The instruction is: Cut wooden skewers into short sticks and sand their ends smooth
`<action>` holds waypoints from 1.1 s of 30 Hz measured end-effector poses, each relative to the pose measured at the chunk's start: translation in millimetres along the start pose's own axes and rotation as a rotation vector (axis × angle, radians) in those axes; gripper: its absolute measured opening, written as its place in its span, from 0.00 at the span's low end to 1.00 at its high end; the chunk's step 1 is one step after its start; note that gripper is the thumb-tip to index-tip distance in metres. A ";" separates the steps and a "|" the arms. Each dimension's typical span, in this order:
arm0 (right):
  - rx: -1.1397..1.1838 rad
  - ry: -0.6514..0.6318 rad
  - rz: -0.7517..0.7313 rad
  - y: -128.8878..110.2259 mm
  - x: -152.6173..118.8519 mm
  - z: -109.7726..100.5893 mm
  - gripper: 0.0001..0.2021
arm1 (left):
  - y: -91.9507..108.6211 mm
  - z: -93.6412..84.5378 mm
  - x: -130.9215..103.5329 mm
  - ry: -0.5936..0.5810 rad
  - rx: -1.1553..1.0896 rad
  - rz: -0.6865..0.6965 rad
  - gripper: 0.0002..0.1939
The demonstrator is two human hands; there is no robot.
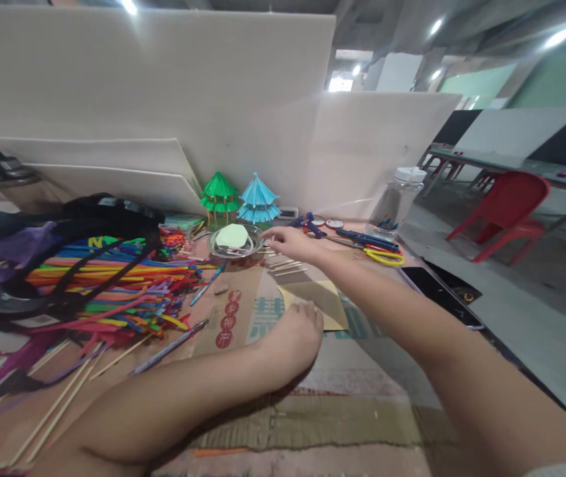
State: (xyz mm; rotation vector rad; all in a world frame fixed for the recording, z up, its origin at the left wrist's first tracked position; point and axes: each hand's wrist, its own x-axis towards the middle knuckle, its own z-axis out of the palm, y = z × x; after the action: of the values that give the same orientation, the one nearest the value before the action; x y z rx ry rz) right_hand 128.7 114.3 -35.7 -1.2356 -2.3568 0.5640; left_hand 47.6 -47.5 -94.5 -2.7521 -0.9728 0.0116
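My left hand (297, 334) rests on a tan sheet of paper (330, 306), its fingers curled down; what they hold, if anything, is hidden. Reaching farther out, my right hand (290, 242) is beside a clear dish (212, 248), fingers stretched forward and slightly bent, with nothing visible in them. A pale green octagonal piece (232, 236) lies in the dish over some small items. Several short wooden sticks (287, 266) lie between my right hand and the paper. Cardboard (273, 371) with printed characters is underneath.
Green (219, 192) and blue (258, 195) small pavilion models stand behind the dish. Colourful pipe cleaners (128, 271) and a black bag (114, 212) cover the left. Yellow-handled scissors (383, 257), a phone (439, 295) and a clear bottle (396, 199) are right. White boards (243, 99) rise behind.
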 end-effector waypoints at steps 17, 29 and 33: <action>-0.186 -0.065 -0.125 60.3 -192.8 18.9 0.14 | -203.3 -56.2 -23.2 0.085 -0.139 -0.837 0.17; -0.179 -0.049 -0.151 67.1 -189.5 21.8 0.12 | -255.0 20.9 15.2 0.019 -0.244 -1.052 0.24; -0.140 -0.037 -0.163 68.4 -188.4 20.7 0.10 | -260.1 23.7 18.1 0.123 -0.335 -1.018 0.25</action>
State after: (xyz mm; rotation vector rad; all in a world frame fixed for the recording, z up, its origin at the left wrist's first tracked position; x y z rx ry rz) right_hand 260.9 -10.9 -121.9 -1.0852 -2.5361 0.3773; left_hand -101.4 165.3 -61.5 -2.1224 -2.3509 -0.5077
